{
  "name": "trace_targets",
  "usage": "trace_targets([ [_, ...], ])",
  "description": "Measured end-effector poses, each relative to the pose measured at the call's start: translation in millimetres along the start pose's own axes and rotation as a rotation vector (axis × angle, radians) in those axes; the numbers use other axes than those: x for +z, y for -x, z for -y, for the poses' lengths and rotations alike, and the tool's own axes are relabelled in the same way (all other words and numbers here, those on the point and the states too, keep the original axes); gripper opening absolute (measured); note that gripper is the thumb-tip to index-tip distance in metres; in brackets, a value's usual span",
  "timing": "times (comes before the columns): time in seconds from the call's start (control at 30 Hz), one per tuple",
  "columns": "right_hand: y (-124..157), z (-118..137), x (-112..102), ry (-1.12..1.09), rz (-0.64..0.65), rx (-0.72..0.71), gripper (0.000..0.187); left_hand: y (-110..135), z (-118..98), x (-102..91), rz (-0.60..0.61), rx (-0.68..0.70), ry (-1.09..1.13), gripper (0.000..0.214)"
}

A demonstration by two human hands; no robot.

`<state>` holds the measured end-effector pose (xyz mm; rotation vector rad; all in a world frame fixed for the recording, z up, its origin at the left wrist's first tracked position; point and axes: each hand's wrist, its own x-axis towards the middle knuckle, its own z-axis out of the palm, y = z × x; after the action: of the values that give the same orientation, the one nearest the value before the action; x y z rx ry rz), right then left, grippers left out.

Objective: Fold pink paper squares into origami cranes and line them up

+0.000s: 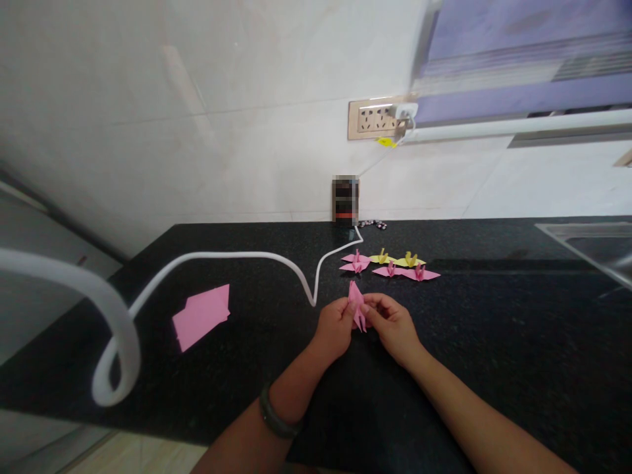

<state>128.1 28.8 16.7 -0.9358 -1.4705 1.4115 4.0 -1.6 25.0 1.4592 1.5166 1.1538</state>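
- Black speckled stone countertop [257, 309] is spread beneath the fingers, and is backed beyond them by a pale tiled wall [271, 158].
- Between the fingertips of both hands, a narrow, pointed pink folded-paper piece [356, 296] is held, one point aimed away from the wrists and slim points aimed back toward them.
- By the left hand [336, 327], the piece is gripped along its left side, thumb laid on top; by the right hand [397, 327], it is pinched on the right, with thumb and forefinger closed. What is done by the fingertips underneath cannot be told.
- Just beyond the fingers, pink and yellow folded-paper birds [419, 273] are set in two rows.
- Well to the left of the fingers, flat pink paper sheets [202, 316] are stacked unevenly; beyond these, a thick white cable [237, 255] is looped across.
- For a clean fold, the layers are probably best steadied by the left pinch while each crease is pressed by the right thumb.
- Slim points are best handled lightly, since thin paper could be bent or torn by a hard squeeze.
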Motion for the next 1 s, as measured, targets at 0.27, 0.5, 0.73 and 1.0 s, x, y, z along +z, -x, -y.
trace_targets([
  [0.27,1,0,-1,0.031,-0.026,0.011,0.019,0,4,-2.2,-0.018,0.006,-0.020,0.032],
  [0.5,1,6,-4,0.064,-0.003,-0.063,0.018,-2,2,-0.5,0.047,-0.140,0.360,0.035],
  [0.73,3,8,0,-0.098,0.082,0.045,0.023,-3,2,-2.3,0.034,-0.220,0.557,0.036],
  [1.0,3,10,1,-0.188,0.178,0.105,0.025,-3,1,-0.9,0.038,-0.203,0.554,0.033],
])
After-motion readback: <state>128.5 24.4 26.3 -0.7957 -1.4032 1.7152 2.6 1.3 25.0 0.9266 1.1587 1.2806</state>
